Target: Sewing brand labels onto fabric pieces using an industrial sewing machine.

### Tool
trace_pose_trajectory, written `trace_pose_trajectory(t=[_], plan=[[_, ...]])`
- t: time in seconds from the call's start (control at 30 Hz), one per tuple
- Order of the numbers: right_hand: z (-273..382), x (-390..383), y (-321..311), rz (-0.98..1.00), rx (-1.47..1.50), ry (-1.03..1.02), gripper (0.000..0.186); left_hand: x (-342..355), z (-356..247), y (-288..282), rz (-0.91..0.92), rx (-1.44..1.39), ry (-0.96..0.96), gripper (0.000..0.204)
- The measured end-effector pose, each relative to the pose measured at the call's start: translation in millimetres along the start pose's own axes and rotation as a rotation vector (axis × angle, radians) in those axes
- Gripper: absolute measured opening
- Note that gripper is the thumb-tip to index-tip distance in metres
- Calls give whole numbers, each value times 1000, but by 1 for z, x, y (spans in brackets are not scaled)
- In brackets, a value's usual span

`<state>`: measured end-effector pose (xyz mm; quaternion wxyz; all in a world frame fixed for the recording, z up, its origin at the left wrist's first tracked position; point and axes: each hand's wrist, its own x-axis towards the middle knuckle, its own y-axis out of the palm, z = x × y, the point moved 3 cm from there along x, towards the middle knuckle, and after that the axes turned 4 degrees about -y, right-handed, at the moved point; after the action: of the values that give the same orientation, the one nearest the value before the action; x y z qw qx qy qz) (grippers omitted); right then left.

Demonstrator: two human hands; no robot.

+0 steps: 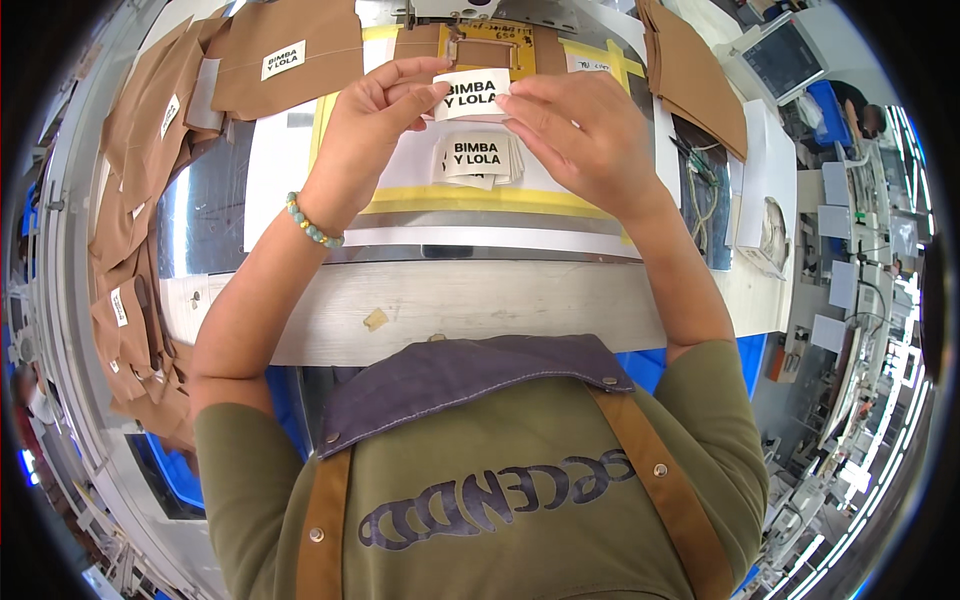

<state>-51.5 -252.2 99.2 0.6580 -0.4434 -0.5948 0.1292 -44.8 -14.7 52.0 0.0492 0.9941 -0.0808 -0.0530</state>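
Between my two hands is a white fabric label (470,95) with dark print, held up in front of the sewing machine. My left hand (385,112) pinches its left edge between thumb and fingers. At its right edge my right hand (590,135) grips it the same way. Just below lies a loose stack of similar white labels (478,160) on the white work sheet. Beyond the held label, a yellow template (487,48) with a rectangular cutout rests over a brown fabric piece under the machine (490,10).
Brown fabric pieces (290,60) with labels trail along the left side and hang over the edge. A stack of brown pieces (697,70) lies at right, near scissors (700,165) and a white box (765,190). Yellow tape (490,200) borders the work sheet.
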Motion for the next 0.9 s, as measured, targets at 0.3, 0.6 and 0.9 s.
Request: trace_pose_trajectory(t=[0.3,0.6,0.9], plan=[[-13,-10,25,-26,-73,-127,17,4,10,-4,15,36,-32,31],[-72,-9,66,-42,-184,-52,12,15,4,-21,16,680,288,30],[-69,-15,77,93,-241,-68,16,38,7,-8,121,1162,781,47]])
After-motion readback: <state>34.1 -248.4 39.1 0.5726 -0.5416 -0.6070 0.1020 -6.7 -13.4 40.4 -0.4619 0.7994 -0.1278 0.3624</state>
